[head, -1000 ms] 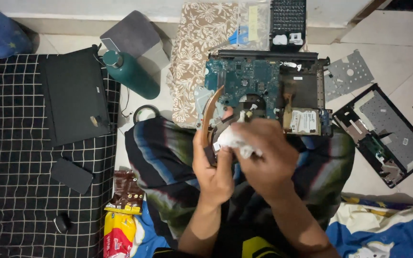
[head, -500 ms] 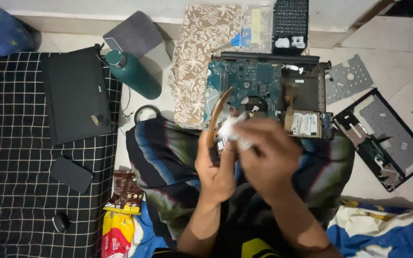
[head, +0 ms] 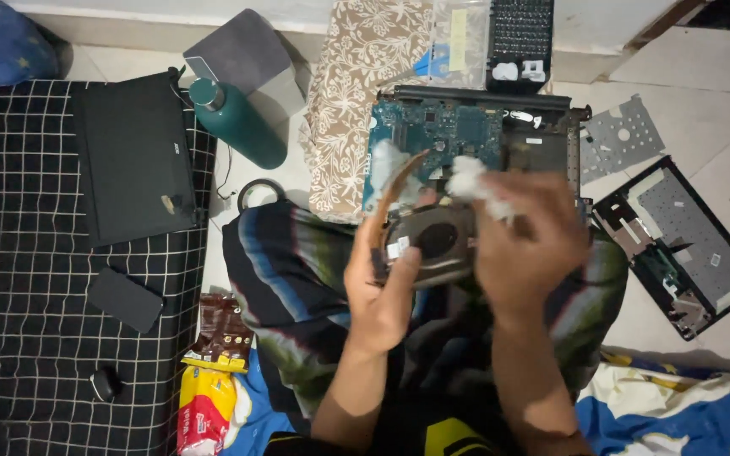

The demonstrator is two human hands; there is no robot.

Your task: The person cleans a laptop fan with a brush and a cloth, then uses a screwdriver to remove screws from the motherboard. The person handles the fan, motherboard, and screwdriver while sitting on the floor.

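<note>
Midway: left hand (head: 382, 287) gripping cooling fan (head: 433, 245), right hand (head: 525, 245) pinching white tissue (head: 471, 181), wiping unfinished; motherboard (head: 449, 127) exposed on floor.

The left hand (head: 382, 287) grips a laptop cooling fan (head: 433, 241) with its copper heat pipe (head: 390, 190), held above the lap. The right hand (head: 530, 245) presses a white tissue (head: 471, 181) against the fan's upper edge, over an opened laptop motherboard (head: 458, 127) on the floor; a green bottle (head: 234, 118) lies to the left

Both forearms rise side by side; the left hand (head: 382, 287) curls shut (thumb up), the right hand (head: 527, 245) pinches closed.
</note>
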